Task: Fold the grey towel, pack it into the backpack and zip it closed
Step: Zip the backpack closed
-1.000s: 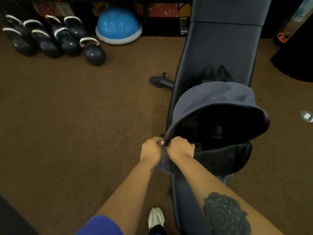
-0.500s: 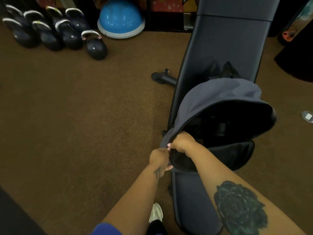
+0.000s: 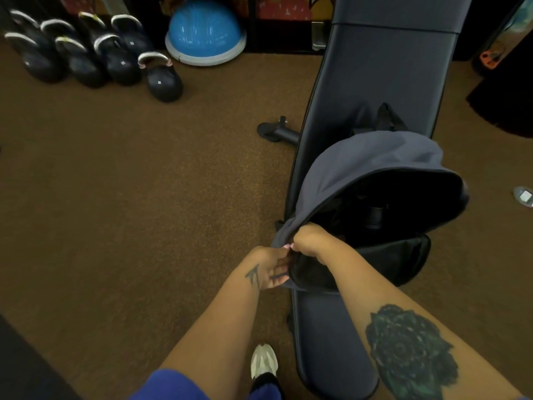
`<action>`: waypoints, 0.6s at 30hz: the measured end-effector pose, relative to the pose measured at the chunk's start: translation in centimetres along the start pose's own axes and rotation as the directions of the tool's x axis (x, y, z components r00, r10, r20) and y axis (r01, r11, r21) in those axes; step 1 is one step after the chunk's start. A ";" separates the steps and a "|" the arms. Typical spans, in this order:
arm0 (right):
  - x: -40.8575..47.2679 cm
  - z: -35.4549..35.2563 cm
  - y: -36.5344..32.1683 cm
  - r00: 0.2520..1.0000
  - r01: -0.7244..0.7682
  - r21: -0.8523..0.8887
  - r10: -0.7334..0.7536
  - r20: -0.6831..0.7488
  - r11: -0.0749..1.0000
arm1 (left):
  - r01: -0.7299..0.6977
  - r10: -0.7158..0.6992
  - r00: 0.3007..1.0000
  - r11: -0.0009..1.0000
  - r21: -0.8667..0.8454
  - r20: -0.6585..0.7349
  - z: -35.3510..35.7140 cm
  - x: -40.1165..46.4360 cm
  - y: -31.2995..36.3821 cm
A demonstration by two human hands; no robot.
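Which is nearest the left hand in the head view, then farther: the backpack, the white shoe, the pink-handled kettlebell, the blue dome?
From the left hand:
1. backpack, touching, just right.
2. white shoe, below.
3. pink-handled kettlebell, up left.
4. blue dome, farthest, by the wall.

1. A dark padded workout bench [image 3: 383, 82] runs from the bottom of the view up to the top right, its far section behind a seam.
2. A grey backpack [image 3: 372, 157] lies on the bench, its main opening gaping wide and dark inside.
3. Brown carpeted floor [image 3: 144, 197] surrounds the bench.
4. On the floor at upper left stands a cluster of black kettlebells [image 3: 95, 53], with a blue half-dome balance trainer [image 3: 204, 33] just beside them.
5. A pale shoe [image 3: 264, 360] rests on the floor beside the bench's near end.
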State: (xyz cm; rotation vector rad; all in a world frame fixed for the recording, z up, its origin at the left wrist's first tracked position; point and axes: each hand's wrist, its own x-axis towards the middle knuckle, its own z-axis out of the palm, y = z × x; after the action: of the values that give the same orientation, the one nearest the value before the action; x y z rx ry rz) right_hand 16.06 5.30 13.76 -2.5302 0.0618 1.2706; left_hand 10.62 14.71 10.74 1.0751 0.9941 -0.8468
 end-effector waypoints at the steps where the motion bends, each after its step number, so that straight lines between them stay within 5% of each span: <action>1: -0.4 -0.1 -0.1 1.000 -0.003 -0.041 0.004 0.008 0.999 | 0.007 -0.007 1.000 1.000 0.002 0.004 0.0 0.1 0.0; 6: 0.7 0.5 0.3 0.999 0.018 -0.134 -0.025 -0.047 0.991 | -0.015 0.022 0.998 0.993 0.119 -0.058 -0.4 0.4 0.1; 12: -0.4 0.7 0.2 0.923 -0.028 0.082 0.057 -0.382 0.996 | -0.085 0.156 0.977 0.912 0.402 -0.148 0.1 -0.3 2.1; 18: -2.0 2.1 0.6 0.806 0.165 -0.041 -0.159 -0.570 0.985 | -0.219 0.488 0.871 0.497 0.840 -0.061 -0.1 -1.2 3.2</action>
State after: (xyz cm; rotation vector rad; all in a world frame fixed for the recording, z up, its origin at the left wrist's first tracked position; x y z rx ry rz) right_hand 13.10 5.16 14.01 -2.7449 -0.0172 0.4059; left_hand 13.14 15.72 12.86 2.2022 0.5223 -0.8061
